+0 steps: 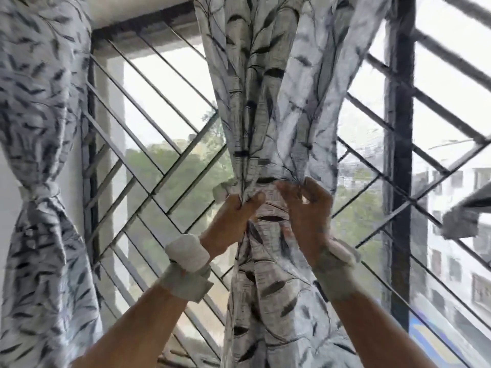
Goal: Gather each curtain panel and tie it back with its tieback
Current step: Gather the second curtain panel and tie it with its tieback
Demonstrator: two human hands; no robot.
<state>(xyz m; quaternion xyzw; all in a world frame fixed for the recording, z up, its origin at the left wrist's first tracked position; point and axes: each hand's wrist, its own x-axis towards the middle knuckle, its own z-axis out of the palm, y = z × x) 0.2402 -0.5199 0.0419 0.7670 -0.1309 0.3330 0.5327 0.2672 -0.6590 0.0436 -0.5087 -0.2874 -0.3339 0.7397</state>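
Nearest the camera, two bare forearms rise from the 6 o'clock edge, each wrapped at the wrist with a pale band. The left wrist band sits at about 7 o'clock from centre, the right wrist band at about 5 o'clock.

Just beyond them, the left hand is clenched on the gathered waist of the middle curtain panel, fingers curled around the bunched cloth from its 9 o'clock side. A pale strip end, apparently the tieback, pokes out just at 10 o'clock of that hand; it is blurred, so how it is wound cannot be told. The right hand is at the 3 o'clock side of the same waist, fingertips pinching folds of fabric at the top of the bunch. The panel, white with dark leaf print, hangs from 12 o'clock, narrows at the hands near frame centre and spreads again toward 6 o'clock.

At 9 o'clock, the left curtain panel of the same print is already cinched at its waist by its own band.

Behind the curtains stands a window grille of diagonal metal bars, with a dark upright post at 3 o'clock. Farthest off are green trees and pale buildings at 3 o'clock.
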